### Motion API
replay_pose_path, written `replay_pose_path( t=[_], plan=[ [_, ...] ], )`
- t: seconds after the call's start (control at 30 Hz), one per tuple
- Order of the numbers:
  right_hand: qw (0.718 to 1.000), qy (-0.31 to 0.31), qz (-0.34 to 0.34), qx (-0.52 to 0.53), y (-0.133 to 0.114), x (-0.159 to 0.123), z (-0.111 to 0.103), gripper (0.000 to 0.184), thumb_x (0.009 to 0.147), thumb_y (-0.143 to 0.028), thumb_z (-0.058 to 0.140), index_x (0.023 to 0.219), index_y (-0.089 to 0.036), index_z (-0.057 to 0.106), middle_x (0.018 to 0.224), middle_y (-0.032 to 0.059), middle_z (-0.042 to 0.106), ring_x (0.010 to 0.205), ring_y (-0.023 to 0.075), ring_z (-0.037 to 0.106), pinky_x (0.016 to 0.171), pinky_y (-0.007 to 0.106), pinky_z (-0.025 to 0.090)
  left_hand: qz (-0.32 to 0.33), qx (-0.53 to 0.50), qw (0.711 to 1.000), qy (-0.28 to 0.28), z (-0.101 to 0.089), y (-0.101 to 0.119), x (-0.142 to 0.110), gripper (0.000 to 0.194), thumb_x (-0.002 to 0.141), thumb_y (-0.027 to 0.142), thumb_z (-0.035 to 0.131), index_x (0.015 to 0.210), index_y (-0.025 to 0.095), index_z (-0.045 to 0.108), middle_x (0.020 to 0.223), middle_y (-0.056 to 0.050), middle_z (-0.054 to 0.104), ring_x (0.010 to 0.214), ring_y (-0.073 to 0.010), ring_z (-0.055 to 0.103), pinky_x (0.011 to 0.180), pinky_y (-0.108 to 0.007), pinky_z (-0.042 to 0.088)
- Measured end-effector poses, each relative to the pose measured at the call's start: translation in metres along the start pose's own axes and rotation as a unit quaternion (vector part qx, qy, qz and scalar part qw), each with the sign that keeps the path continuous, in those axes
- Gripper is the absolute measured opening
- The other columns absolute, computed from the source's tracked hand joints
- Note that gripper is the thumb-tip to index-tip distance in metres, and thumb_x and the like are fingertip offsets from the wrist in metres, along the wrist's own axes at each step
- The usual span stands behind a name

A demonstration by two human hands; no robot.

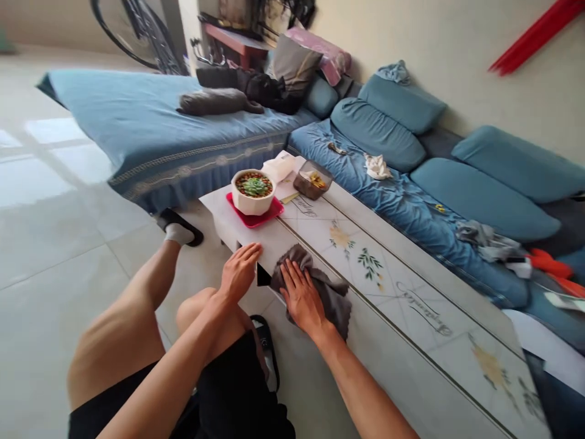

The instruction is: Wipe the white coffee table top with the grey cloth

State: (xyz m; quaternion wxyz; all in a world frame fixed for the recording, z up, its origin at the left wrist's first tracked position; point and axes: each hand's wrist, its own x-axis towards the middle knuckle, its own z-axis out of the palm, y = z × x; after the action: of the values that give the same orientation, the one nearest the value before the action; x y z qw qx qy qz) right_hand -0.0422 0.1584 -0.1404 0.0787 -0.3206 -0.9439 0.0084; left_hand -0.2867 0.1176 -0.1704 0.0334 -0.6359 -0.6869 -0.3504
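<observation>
My left hand (240, 271) lies flat on the near end of a long, low table (411, 305) with a marble-look top printed with flowers and script. It holds nothing. My right hand (301, 292) presses down on a crumpled grey cloth (331, 299) on the tabletop, just past the left hand. Beyond both hands, a white bowl of succulent and pebbles (253, 191) stands on a red tray (256, 216). Farther along are a small glass box (313, 180) and a white tissue packet (278, 166).
A blue sofa with cushions (484, 195) runs along the table's far side, with loose clothes on it. A blue-covered bed (137, 116) stands ahead. My bare legs and black shorts (228, 390) sit below the table's near edge, above a tiled floor (55, 292).
</observation>
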Motion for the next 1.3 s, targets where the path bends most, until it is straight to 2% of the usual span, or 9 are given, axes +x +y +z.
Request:
replay_pose_path(
  t=[0.23, 0.33, 0.43, 0.63, 0.73, 0.83, 1.0, 1.1, 1.3],
  plan=[
    [0.978, 0.034, 0.123, -0.163, 0.075, -0.296, -0.02, 0.069, 0.113, -0.046, 0.042, 0.176, -0.023, 0.023, 0.169, 0.0106, 0.05, 0.151, 0.0313, 0.054, 0.12, 0.047, 0.047, 0.008, -0.022, 0.999, 0.037, 0.007, -0.002, -0.002, 0.054, 0.1, 0.006, 0.043, 0.137, 0.028, 0.075, 0.147, 0.001, 0.07, 0.141, -0.0218, 0.065, 0.126, -0.045, 0.05],
    [0.969, 0.035, 0.154, -0.192, 0.091, -0.366, -0.029, 0.07, 0.114, -0.05, 0.037, 0.175, -0.02, 0.025, 0.166, 0.0137, 0.052, 0.147, 0.034, 0.058, 0.114, 0.049, 0.052, 0.004, -0.03, 0.998, 0.051, 0.008, 0.0, -0.002, 0.052, 0.103, 0.008, 0.043, 0.138, 0.029, 0.075, 0.146, 0.001, 0.07, 0.14, -0.0217, 0.065, 0.126, -0.045, 0.05],
    [0.971, 0.026, 0.159, -0.177, 0.078, -0.346, -0.028, 0.069, 0.112, -0.044, 0.039, 0.177, -0.026, 0.019, 0.165, 0.0102, 0.055, 0.145, 0.0352, 0.06, 0.111, 0.054, 0.056, -0.001, -0.045, 0.998, 0.054, 0.008, 0.002, -0.003, 0.05, 0.104, 0.01, 0.044, 0.139, 0.029, 0.075, 0.147, 0.0, 0.07, 0.141, -0.0219, 0.065, 0.126, -0.045, 0.05],
    [0.993, -0.025, 0.093, -0.064, 0.004, -0.139, 0.004, 0.079, 0.112, -0.035, 0.046, 0.177, -0.029, 0.001, 0.177, 0.0085, 0.035, 0.161, 0.0365, 0.039, 0.126, 0.06, 0.042, -0.026, -0.074, 0.996, 0.04, 0.006, 0.004, -0.002, 0.049, 0.102, 0.012, 0.047, 0.137, 0.029, 0.076, 0.147, -0.001, 0.07, 0.143, -0.023, 0.063, 0.128, -0.046, 0.047],
    [0.994, -0.009, 0.101, -0.051, -0.019, -0.08, 0.012, 0.076, 0.114, -0.036, 0.043, 0.177, -0.024, 0.002, 0.18, 0.0113, 0.025, 0.167, 0.0355, 0.026, 0.131, 0.062, 0.032, -0.031, -0.075, 0.996, 0.02, 0.002, 0.007, -0.001, 0.049, 0.1, 0.012, 0.049, 0.137, 0.029, 0.076, 0.148, -0.002, 0.07, 0.145, -0.0234, 0.062, 0.128, -0.046, 0.046],
    [0.993, -0.006, 0.114, -0.043, -0.015, -0.11, 0.006, 0.075, 0.114, -0.043, 0.043, 0.177, -0.023, 0.008, 0.179, 0.011, 0.028, 0.166, 0.035, 0.027, 0.131, 0.06, 0.032, -0.035, -0.063, 0.997, 0.012, -0.002, 0.011, 0.0, 0.048, 0.1, 0.014, 0.048, 0.137, 0.028, 0.076, 0.148, -0.003, 0.07, 0.145, -0.024, 0.061, 0.128, -0.046, 0.045],
    [0.987, 0.04, 0.14, -0.071, 0.04, -0.272, -0.018, 0.066, 0.112, -0.025, 0.042, 0.175, -0.033, 0.025, 0.167, 0.0072, 0.053, 0.157, 0.0304, 0.048, 0.124, 0.053, 0.045, -0.036, -0.061, 0.997, 0.017, -0.001, 0.015, -0.001, 0.048, 0.1, 0.015, 0.049, 0.14, 0.028, 0.074, 0.15, -0.003, 0.069, 0.147, -0.0247, 0.06, 0.13, -0.047, 0.044],
    [0.986, 0.047, 0.14, -0.08, 0.07, -0.328, -0.031, 0.066, 0.111, -0.022, 0.047, 0.173, -0.034, 0.03, 0.162, 0.0075, 0.059, 0.15, 0.0288, 0.056, 0.117, 0.05, 0.053, -0.038, -0.057, 0.997, 0.028, 0.002, 0.015, -0.002, 0.046, 0.102, 0.016, 0.048, 0.138, 0.027, 0.074, 0.149, -0.004, 0.069, 0.147, -0.0238, 0.06, 0.13, -0.047, 0.045],
    [0.988, 0.017, 0.145, -0.043, 0.074, -0.265, -0.035, 0.068, 0.111, -0.03, 0.052, 0.175, -0.031, 0.026, 0.168, 0.0091, 0.051, 0.158, 0.0308, 0.045, 0.122, 0.056, 0.05, -0.039, -0.068, 0.997, 0.019, 0.005, 0.012, -0.006, 0.052, 0.101, 0.013, 0.048, 0.145, 0.029, 0.07, 0.154, -0.002, 0.065, 0.15, -0.0234, 0.056, 0.133, -0.048, 0.041]
  ],
)
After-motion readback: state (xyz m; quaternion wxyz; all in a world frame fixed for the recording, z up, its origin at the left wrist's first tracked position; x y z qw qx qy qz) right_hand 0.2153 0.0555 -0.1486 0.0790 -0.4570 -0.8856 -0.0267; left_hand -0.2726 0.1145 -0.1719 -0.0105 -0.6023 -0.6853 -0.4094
